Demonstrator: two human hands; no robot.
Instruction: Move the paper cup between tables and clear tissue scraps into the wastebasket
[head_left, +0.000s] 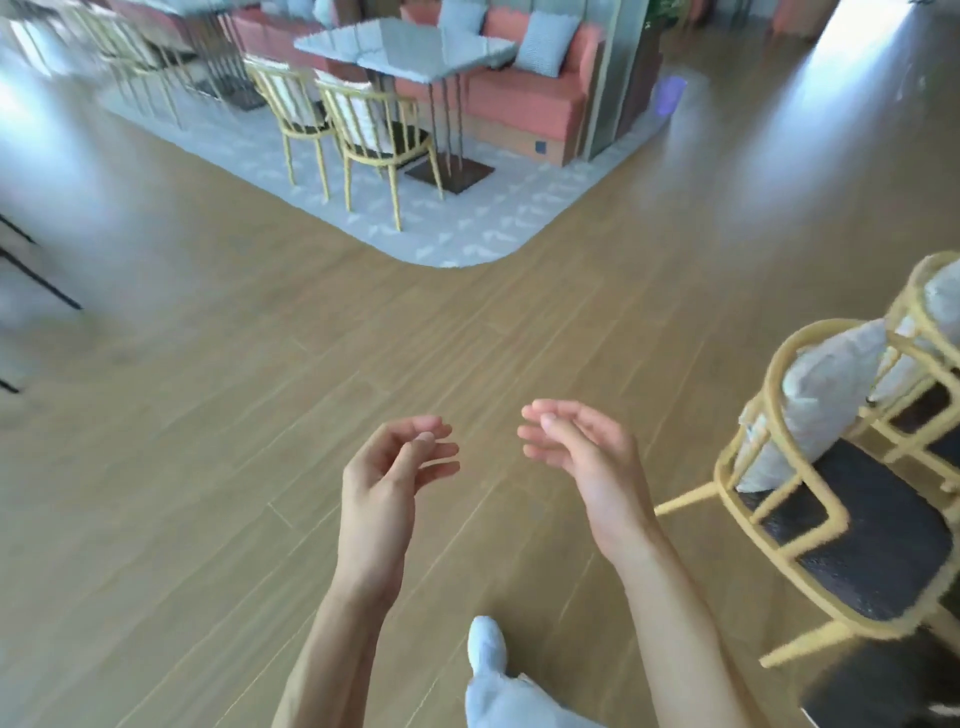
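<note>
Hands, two: left hand (387, 470), right hand (582, 457), both loosely curled

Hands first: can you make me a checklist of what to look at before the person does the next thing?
1. Left hand free: ok, fingers loosely curled, holding nothing.
2. Right hand free: ok, relaxed, holding nothing.
3. Paper cup found: not ok, none in view.
4. Wastebasket found: not ok, none in view.
5. Floor ahead free to walk: ok, bare wood.
6. Yellow chair close on the right: ok, apart from the right hand.
</note>
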